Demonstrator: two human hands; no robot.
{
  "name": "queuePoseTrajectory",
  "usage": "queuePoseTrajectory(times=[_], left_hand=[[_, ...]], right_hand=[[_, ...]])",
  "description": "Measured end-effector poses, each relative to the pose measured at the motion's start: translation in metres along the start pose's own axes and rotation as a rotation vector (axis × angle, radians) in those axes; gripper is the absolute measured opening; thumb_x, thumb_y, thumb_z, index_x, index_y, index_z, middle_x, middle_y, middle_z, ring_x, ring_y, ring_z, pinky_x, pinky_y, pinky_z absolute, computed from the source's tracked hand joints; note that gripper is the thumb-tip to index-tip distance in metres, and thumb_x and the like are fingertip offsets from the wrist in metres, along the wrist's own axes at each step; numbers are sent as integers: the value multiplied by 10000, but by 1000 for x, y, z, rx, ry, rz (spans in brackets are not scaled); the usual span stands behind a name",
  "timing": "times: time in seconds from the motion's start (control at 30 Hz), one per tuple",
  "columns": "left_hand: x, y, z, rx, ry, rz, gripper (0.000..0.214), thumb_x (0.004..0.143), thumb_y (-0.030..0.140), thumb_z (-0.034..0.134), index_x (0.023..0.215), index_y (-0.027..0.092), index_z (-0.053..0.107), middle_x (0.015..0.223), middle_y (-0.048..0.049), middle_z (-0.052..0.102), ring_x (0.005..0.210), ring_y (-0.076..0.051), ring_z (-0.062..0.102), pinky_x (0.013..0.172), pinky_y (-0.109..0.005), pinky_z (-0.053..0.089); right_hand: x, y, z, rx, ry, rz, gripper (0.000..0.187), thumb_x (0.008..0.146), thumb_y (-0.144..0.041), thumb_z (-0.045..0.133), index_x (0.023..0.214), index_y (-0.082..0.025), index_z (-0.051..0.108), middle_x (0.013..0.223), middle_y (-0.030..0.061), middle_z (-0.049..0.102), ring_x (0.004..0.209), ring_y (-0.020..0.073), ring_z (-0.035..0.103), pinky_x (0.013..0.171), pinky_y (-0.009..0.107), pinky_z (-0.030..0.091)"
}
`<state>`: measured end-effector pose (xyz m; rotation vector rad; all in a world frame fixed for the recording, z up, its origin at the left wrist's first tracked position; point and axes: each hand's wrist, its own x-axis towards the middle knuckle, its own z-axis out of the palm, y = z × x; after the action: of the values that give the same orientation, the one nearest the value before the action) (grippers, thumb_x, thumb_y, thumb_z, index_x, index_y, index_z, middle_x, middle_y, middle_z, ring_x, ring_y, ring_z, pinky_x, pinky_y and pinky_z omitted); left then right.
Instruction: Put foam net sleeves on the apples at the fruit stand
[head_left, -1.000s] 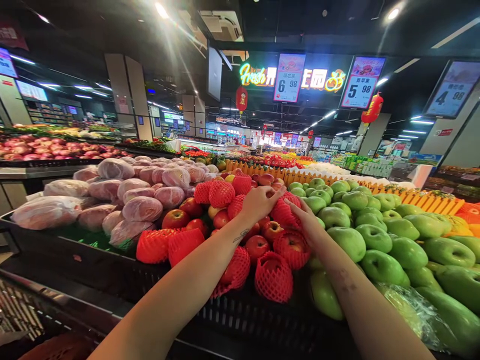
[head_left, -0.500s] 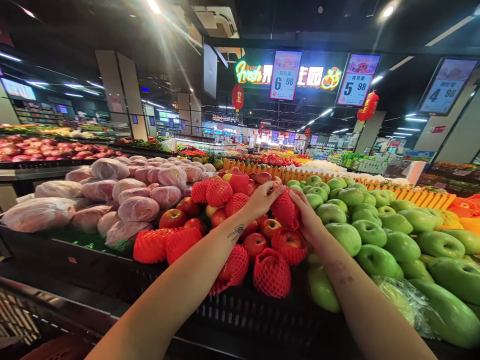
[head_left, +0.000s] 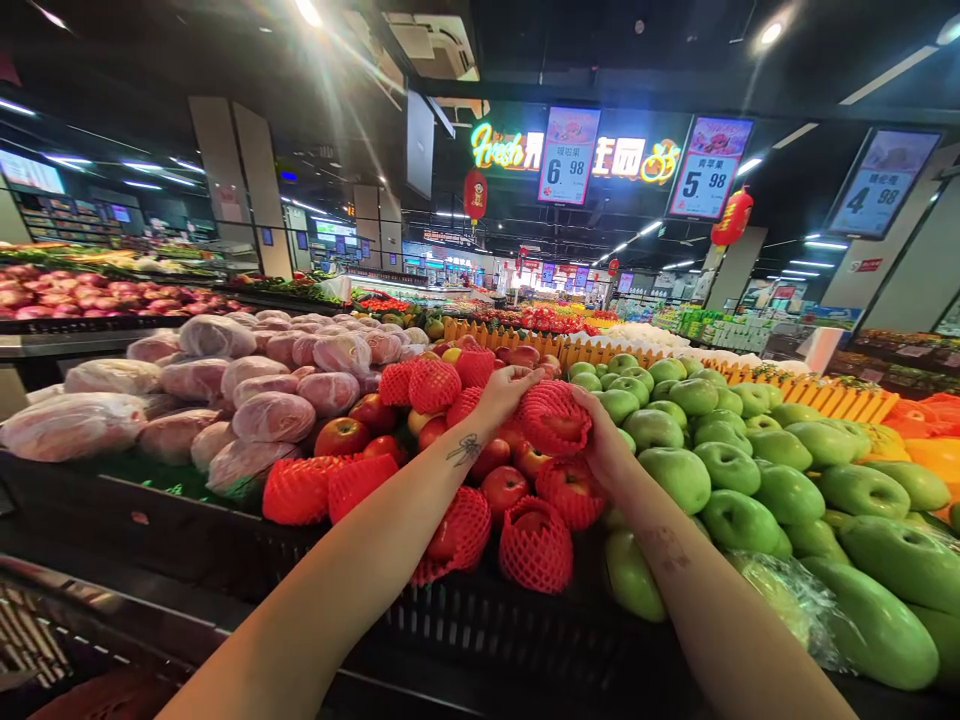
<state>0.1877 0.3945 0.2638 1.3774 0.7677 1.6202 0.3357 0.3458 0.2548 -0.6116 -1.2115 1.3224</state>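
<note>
A red apple in a red foam net (head_left: 555, 418) is between my two hands, above the heap of apples. My right hand (head_left: 606, 440) is closed against its right side, with most of the fingers hidden behind the apple. At the apple's upper left, my left hand (head_left: 510, 392) has its fingers bent together at the net; their exact contact is hard to see. Under my hands lie bare red apples (head_left: 503, 490) and more netted ones, including a netted apple (head_left: 535, 545) at the crate's front.
Film-wrapped pinkish fruit (head_left: 274, 416) is piled on the left. Green apples (head_left: 739, 465) fill the right side, with a crumpled plastic-wrapped item (head_left: 784, 600) in front. A black crate edge (head_left: 517, 640) runs along the front. Price signs (head_left: 570, 155) hang overhead.
The netted apple has turned between my hands, so the open end of its net now faces me more. My left hand has shifted slightly left.
</note>
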Motion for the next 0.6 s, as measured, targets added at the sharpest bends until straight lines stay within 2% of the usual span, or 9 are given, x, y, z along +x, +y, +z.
queuePoseTrajectory(times=[0.1,0.17,0.23,0.3,0.43,0.5,0.6], left_hand=[[-2,2,3,-28,-14,-2,497,695,581,802,823,138,616,727,5,617,639,-97,520,616,-236,396],[-7,7,5,-30,-75,16,487,719,568,788,897,153,603,739,15,615,613,-83,503,578,-219,375],[-12,12,7,-31,-155,35,501,685,497,832,971,170,582,797,13,624,637,-80,524,567,-202,373],[-14,15,8,-9,-181,70,510,650,421,862,988,174,571,865,4,620,686,-81,548,568,-188,383],[-12,10,6,38,-183,34,435,710,385,818,963,186,524,832,32,582,572,-53,476,490,-176,342],[-10,7,3,46,-178,7,419,726,380,811,935,189,502,788,48,560,534,-43,440,471,-169,322],[-8,4,0,44,-158,-21,455,698,394,839,902,183,491,753,58,538,524,-37,416,463,-161,291]], right_hand=[[0,-5,-2,28,93,148,393,774,-566,672,1031,-272,714,954,-6,767,864,212,708,694,348,609],[1,-9,-6,96,129,200,439,782,-631,632,1017,-268,710,918,10,763,825,229,704,628,374,608],[2,-12,-11,178,112,161,517,768,-709,618,1021,-267,706,944,24,762,862,238,703,632,379,611],[3,-13,-14,232,69,87,573,724,-749,656,1043,-275,700,1018,28,759,944,243,697,664,367,614],[3,-11,-14,243,83,33,452,648,-517,811,1011,-272,697,1023,13,756,987,225,685,720,327,612],[2,-10,-12,234,113,35,392,640,-422,795,985,-265,696,974,6,755,943,223,686,712,333,612],[1,-8,-11,218,140,9,352,633,-400,753,953,-261,700,954,0,753,921,236,685,707,366,616]])
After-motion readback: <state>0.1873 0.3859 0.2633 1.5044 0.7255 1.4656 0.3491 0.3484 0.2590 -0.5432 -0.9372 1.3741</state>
